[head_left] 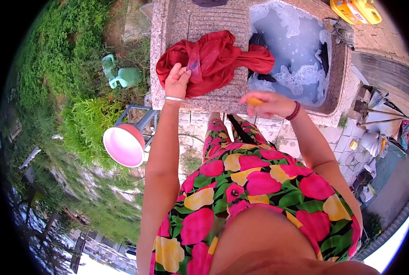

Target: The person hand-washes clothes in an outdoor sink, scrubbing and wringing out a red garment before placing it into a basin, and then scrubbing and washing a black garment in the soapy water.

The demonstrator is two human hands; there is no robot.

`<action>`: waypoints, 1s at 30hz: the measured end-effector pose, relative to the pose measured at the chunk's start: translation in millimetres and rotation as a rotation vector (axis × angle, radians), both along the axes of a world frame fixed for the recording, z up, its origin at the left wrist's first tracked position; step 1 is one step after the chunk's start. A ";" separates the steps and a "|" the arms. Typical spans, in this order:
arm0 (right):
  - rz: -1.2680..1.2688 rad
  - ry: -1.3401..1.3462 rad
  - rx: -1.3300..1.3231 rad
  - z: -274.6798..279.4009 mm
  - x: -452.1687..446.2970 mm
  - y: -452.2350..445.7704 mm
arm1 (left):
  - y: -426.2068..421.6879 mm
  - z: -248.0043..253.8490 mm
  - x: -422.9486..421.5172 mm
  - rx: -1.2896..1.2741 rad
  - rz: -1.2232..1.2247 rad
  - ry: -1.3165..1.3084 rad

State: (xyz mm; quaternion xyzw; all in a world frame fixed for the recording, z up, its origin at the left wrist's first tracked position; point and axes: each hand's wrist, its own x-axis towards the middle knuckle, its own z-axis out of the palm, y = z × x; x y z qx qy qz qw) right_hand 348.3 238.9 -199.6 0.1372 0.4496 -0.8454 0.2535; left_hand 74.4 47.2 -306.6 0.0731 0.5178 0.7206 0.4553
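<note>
A wet red garment [218, 59] lies bunched on the ribbed washboard side of a stone sink [200, 101]. My left hand [177, 82] pinches its near-left part between thumb and fingers, where a pale smear shows on the cloth. The garment's right end reaches over the divider toward the basin. In my right hand [275, 105] is a yellow-orange bar of soap [255, 101], held above the sink's front edge, apart from the garment. Soapy water [300, 50] with foam fills the basin, and dark cloth [324, 57] sits partly under it.
A yellow jug [356, 11] stands beyond the basin's far right corner, with a grey rag [341, 32] on the rim. At left are a pink-white basin [124, 145] on a stand and a green plastic container [125, 77] among plants. Tools [383, 112] lean at right.
</note>
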 end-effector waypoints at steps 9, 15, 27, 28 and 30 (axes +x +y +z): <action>0.339 -0.206 0.738 -126.1 -3.6 -127.6 | 22.1 -5.4 -13.9 0.083 -0.004 -0.083; 0.043 -0.287 0.794 -197.5 -50.2 -156.1 | 24.5 1.1 -13.7 0.079 -0.073 -0.061; -0.095 -0.429 0.937 -269.5 -92.7 -161.2 | 26.5 8.0 -16.0 0.102 -0.144 -0.048; -0.102 -0.433 0.942 -272.2 -93.6 -160.8 | 27.3 10.2 -14.2 0.073 -0.125 -0.043; -0.109 -0.439 0.955 -276.0 -95.1 -160.7 | 30.4 15.4 -9.9 0.018 -0.087 -0.030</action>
